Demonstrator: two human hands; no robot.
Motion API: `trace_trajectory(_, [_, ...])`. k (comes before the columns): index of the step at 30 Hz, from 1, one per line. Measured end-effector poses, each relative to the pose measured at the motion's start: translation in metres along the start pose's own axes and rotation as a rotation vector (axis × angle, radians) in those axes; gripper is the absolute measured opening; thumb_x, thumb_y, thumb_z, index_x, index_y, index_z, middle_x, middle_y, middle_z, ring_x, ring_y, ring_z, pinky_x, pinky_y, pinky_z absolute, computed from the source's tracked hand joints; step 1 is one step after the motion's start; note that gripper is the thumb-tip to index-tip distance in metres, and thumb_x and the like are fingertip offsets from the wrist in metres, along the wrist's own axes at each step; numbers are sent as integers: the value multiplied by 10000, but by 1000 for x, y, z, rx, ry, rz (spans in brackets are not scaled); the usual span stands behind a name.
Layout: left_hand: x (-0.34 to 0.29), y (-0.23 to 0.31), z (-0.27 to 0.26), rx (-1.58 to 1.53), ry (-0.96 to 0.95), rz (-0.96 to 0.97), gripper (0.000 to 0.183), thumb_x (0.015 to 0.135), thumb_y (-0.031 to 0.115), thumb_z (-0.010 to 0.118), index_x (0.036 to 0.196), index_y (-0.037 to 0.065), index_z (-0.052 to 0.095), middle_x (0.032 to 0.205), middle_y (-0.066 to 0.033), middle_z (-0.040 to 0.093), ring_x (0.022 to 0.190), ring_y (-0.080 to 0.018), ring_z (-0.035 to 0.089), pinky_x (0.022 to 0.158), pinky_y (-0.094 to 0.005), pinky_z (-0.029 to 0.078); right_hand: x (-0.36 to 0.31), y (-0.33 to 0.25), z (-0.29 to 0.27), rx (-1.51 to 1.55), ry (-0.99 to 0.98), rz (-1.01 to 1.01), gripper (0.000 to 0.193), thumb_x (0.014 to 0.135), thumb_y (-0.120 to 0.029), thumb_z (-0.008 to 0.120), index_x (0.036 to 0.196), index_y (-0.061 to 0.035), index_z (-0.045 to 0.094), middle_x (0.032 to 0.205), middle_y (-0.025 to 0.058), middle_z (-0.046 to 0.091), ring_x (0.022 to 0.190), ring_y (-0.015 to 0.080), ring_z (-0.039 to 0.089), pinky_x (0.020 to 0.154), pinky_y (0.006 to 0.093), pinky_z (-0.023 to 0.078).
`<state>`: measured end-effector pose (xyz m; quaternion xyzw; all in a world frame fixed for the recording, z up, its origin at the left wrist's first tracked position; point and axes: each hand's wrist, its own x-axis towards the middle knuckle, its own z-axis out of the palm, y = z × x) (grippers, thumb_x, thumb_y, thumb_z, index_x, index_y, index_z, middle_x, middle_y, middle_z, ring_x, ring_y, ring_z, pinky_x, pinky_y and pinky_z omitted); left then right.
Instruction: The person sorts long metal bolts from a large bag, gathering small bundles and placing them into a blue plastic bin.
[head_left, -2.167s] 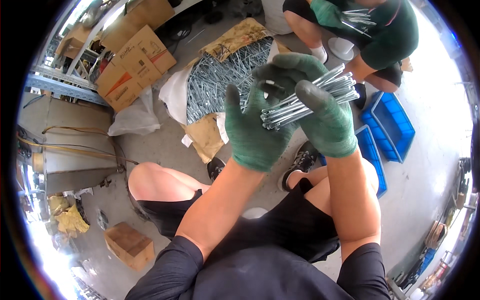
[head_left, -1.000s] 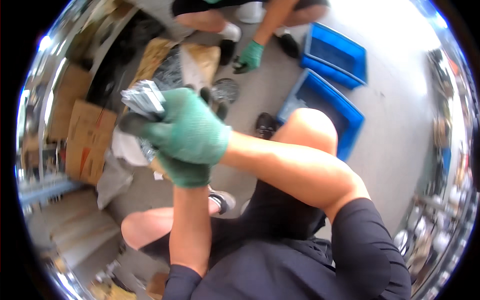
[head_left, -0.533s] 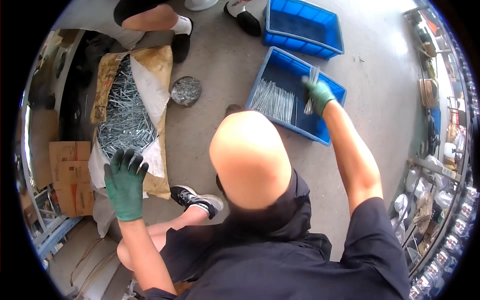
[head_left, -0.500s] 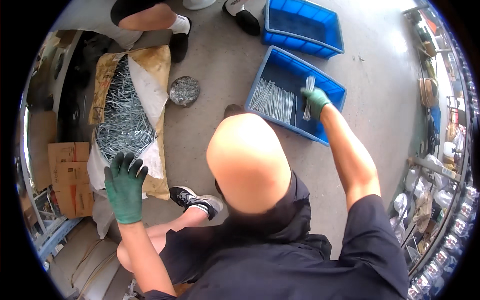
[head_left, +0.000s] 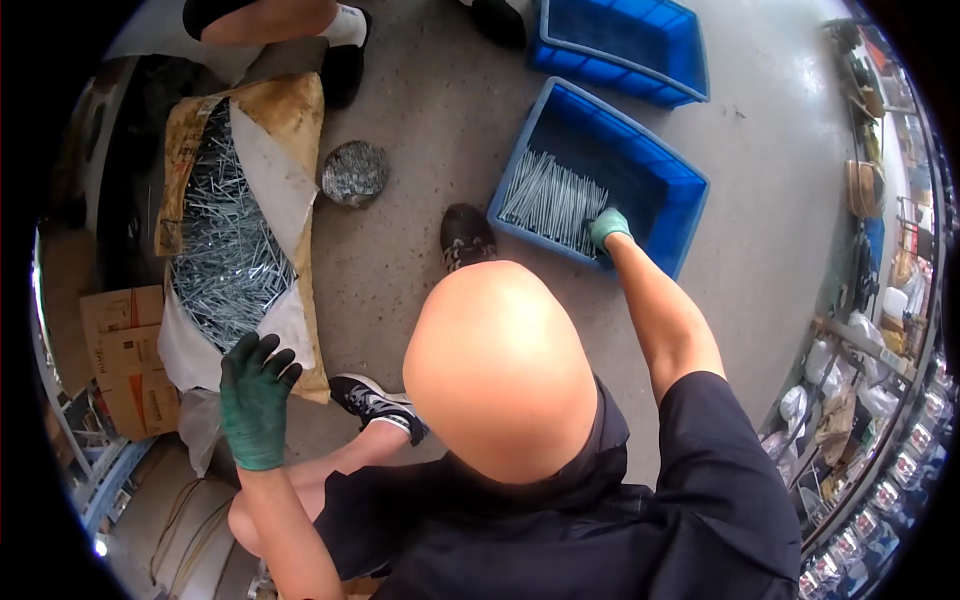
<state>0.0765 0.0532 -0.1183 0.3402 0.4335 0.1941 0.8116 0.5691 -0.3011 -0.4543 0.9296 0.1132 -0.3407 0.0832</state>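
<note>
My right hand, in a green glove with darker fingertips, is down inside the near blue crate. Its fingers are curled at the right end of a row of long thin silver metal rods, closed around a bundle there; the fingertips are partly hidden. The rods look like long nails and lie side by side along the crate's left part. My left hand, gloved the same way, hovers empty with fingers apart at the near end of an opened sack. Many loose silver rods lie jumbled in the sack.
A second blue crate stands behind the first. A round bundle of metal rods is on the floor beside the sack. Cardboard boxes are at left, and shelving with goods runs along the right. Another person's leg is at the far left.
My right hand has lowered the bundle of rods from over the crate's middle, moving left and nearer, against the row. My left hand's fingers have bent slightly. The view has shifted a little.
</note>
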Motion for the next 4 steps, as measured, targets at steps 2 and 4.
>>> trace_trajectory(2, [1, -3, -2, 19, 17, -9, 524, 1060, 463, 482, 1384, 53, 512, 1302, -169, 621, 1111, -313, 638, 989, -466, 518, -8, -7, -11, -15, -34, -3, 581, 866, -511, 723, 1121, 11, 730, 1205, 266, 683, 1162, 391, 651, 971, 424, 535])
trace_trajectory(4, [2, -7, -5, 13, -10, -30, 525, 1060, 465, 482, 1405, 71, 496, 1325, -172, 612, 1147, -334, 628, 1001, -474, 517, -13, -9, -15, 32, -7, 64, 631, 865, -512, 729, 1230, 0, 688, 1237, 257, 676, 1172, 378, 650, 988, 416, 529])
